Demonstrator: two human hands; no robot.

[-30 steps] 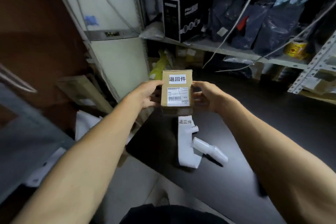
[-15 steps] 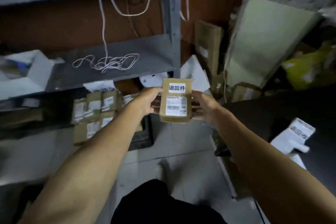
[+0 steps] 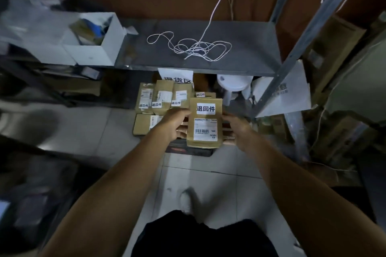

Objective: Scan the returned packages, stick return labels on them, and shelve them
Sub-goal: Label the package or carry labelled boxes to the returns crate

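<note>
Left hand [image 3: 174, 124] and right hand [image 3: 236, 129] clamp the labelled package [image 3: 205, 124], fingers curled round its sides. Risk: it topples the upright packages [image 3: 165, 97] if set down crowding them.

Both forearms extended forward and downward. Left hand [image 3: 174, 124] and right hand [image 3: 237, 129] face each other, fingers curled, gripping opposite sides of one package [image 3: 205, 125].
</note>
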